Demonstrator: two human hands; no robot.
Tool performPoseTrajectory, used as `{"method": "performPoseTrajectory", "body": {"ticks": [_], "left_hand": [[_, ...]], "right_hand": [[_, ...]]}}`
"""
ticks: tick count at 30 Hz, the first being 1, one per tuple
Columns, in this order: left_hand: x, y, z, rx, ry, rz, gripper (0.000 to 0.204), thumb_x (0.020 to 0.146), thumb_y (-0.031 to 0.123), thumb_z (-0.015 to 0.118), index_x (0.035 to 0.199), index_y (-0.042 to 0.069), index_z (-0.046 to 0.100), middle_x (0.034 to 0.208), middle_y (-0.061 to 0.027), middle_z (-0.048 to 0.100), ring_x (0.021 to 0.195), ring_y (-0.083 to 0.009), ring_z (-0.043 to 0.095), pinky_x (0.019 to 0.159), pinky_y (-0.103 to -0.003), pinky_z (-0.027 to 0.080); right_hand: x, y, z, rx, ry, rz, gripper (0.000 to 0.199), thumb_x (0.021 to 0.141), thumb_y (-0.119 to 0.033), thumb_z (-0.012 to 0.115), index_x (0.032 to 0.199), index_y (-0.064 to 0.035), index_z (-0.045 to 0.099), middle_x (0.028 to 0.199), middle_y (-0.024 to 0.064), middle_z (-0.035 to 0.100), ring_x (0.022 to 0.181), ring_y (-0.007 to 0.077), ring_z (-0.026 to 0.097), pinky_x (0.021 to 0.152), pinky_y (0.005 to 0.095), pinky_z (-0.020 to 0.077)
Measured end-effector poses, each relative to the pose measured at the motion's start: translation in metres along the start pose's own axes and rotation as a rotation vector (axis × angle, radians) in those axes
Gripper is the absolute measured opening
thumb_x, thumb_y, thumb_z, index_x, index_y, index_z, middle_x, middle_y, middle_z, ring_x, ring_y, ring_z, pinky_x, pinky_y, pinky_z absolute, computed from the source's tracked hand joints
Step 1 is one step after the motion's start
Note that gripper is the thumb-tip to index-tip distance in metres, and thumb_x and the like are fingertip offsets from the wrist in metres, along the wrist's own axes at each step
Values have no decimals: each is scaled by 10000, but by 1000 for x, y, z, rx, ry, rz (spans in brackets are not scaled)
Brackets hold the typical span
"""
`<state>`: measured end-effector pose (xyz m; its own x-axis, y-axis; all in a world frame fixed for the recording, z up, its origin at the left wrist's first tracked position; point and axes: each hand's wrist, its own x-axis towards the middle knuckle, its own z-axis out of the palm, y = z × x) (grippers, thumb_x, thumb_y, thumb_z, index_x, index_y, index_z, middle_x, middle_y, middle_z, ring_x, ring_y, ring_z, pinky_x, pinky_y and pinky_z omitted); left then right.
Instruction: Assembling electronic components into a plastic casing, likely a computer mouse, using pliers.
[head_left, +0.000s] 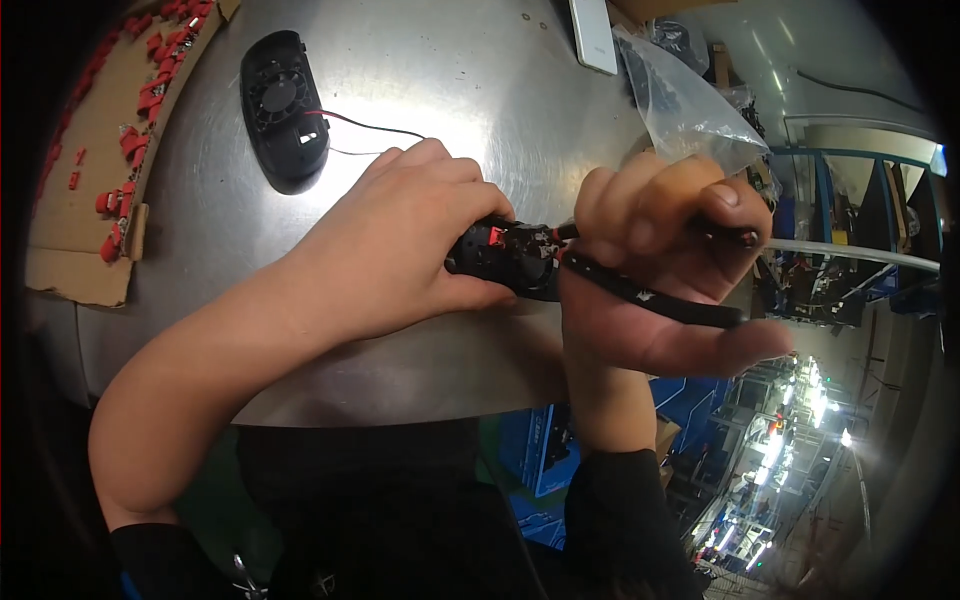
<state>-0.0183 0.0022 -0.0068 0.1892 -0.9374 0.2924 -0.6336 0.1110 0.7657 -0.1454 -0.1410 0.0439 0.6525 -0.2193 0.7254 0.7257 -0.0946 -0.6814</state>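
My left hand (pixel 405 225) grips a black plastic housing (pixel 500 270) on the metal table, fingers along its far side and thumb along its near side. A small red part (pixel 496 236) shows inside that housing. In my right hand (pixel 640 230) is a pair of black-handled pliers (pixel 655 298); the handles are spread apart and the jaws reach the right part of the housing, where the tips are hard to make out. Farther left on the table lies a black oval casing with a round fan (pixel 280 97). A red-and-black wire (pixel 370 125) and a thinner one run from the casing toward my left hand.
On the left, a cardboard tray (pixel 85 225) holds several small red parts (pixel 110 200). A white flat device (pixel 593 38) and a clear plastic bag (pixel 690 105) lie at the far right. Blue crates (pixel 545 450) stand below the table's near edge, and shelving is at right.
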Motion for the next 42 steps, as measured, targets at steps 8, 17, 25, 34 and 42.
{"method": "performPoseTrajectory", "body": {"ticks": [8,17,25,34,42], "left_hand": [[-2,-1,0,2,2,-4,438,768,336,868,1094,82,722,1007,-84,680,1054,-308,608,966,-437,476],[-3,7,8,24,98,-32,417,773,355,868,1048,76,725,983,-82,672,1034,-299,604,963,-436,470],[-6,7,12,15,112,-25,436,749,280,894,1082,78,699,1033,-85,643,1021,-319,563,928,-431,456],[-7,8,13,30,135,-21,424,742,244,880,1081,71,693,1027,-87,631,1028,-323,557,922,-439,452],[-5,9,12,50,140,-28,400,765,327,871,1006,41,730,966,-93,671,1026,-308,611,939,-440,480]], "right_hand": [[-4,-1,9,-36,28,156,804,958,-695,539,1446,-59,473,1023,133,546,760,214,523,681,346,447],[0,-5,18,16,224,115,592,1045,-615,461,1229,-61,564,943,99,532,679,188,491,607,320,422],[3,-6,21,-48,300,161,575,1054,-619,434,1183,-72,559,904,96,537,670,180,498,596,309,431],[7,-2,33,-226,352,267,614,1041,-645,429,1216,-70,551,900,111,531,672,186,498,605,321,443],[11,0,30,-235,349,376,684,1026,-683,445,1091,-13,568,813,99,510,627,172,469,535,308,403]]}}
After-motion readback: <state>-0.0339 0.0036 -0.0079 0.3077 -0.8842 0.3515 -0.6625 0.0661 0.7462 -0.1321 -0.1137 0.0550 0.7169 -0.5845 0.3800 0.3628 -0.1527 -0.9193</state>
